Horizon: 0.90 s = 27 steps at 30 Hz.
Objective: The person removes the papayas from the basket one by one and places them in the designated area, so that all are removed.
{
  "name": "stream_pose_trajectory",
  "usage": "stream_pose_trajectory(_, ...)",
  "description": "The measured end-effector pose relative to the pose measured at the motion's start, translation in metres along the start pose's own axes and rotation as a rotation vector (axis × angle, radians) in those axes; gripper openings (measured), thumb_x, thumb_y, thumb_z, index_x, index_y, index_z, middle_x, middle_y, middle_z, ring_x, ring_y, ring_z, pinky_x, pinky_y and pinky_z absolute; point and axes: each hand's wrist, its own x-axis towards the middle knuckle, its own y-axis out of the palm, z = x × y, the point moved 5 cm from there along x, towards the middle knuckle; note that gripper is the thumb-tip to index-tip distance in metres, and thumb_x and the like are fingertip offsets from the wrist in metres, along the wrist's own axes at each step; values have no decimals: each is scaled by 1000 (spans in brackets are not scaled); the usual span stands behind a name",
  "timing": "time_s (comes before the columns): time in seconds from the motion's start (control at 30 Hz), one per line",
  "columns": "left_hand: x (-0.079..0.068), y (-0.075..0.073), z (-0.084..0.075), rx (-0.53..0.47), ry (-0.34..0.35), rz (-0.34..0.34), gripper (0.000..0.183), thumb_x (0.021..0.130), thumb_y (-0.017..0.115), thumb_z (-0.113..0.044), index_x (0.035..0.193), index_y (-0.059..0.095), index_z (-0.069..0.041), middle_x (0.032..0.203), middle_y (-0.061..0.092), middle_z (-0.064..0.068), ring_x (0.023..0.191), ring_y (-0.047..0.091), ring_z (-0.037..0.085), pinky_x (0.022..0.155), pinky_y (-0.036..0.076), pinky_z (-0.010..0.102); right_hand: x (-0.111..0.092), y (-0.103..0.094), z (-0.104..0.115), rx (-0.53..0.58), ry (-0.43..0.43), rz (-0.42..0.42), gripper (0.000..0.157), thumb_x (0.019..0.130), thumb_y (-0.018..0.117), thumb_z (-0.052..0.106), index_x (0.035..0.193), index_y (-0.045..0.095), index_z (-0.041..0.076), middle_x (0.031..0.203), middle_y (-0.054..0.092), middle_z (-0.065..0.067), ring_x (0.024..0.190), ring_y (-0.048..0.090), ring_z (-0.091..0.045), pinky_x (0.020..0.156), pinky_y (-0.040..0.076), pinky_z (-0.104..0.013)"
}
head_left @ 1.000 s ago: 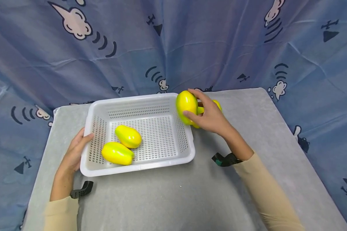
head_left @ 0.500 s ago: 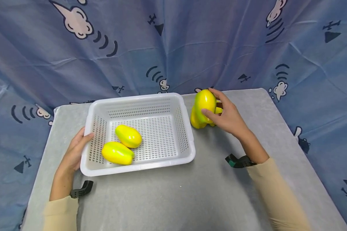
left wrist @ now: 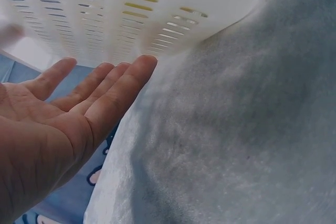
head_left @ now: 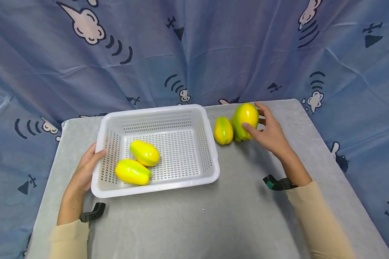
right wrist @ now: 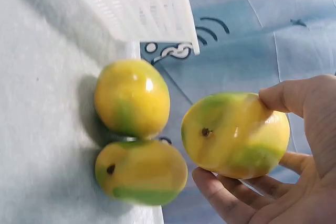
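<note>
1. Your R hand (head_left: 272,133) pinches a yellow-green fruit (head_left: 249,115) R of the basket (head_left: 159,186), just beside 2 loose fruits (head_left: 223,131); contact unclear.
2. Glossy skin w/ a weak pinch could drop it, poss. rolling off the counter (head_left: 181,223).
3. Your L hand (head_left: 84,171) grips the basket rim, thumb over; tugging could roll the 2 inner fruits (head_left: 144,153).

The white basket (head_left: 155,187) looks like moulded plastic, smooth, with a faint gloss on its rim. The yellow-green fruits (head_left: 144,153) have a smooth, hard-looking, glossy skin that throws back bright spots of light. The grey tabletop (head_left: 181,226) looks cloth-covered, matt and finely mottled. The blue curtain (head_left: 214,46) is creased cloth with a slight sheen along its folds; the beige sleeves (head_left: 314,216) are matt, soft-looking fabric, and the black wrist mounts (head_left: 90,216) look like plastic, dull in finish.
</note>
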Motion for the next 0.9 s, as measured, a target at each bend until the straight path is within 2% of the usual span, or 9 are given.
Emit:
stream_pose_trajectory(0.33,0,-1,2,1,6,-9,65,114,45,-31,171,16,-16,164,22,35,116,66,2,85,65,30,7,-13,-22,-27,19,-20,80,102,70,35,168,27,20,167,38,-19,138,51,-48,102,55,-64)
stream_pose_trajectory(0.63,1,-3,2,-7,26,-7,64,114,44,-30,170,16,-14,161,26,32,116,68,3,84,65,31,12,-18,-38,-13,38,-67,80,101,71,30,168,28,17,163,36,-26,141,44,-52,109,47,-71)
stream_pose_trajectory(0.9,0,-3,3,-24,28,3,64,114,45,-29,170,17,-15,158,33,25,117,69,5,85,65,32,15,-17,-53,-67,81,-100,81,102,69,31,168,26,14,163,34,-29,142,44,-55,113,44,-74)
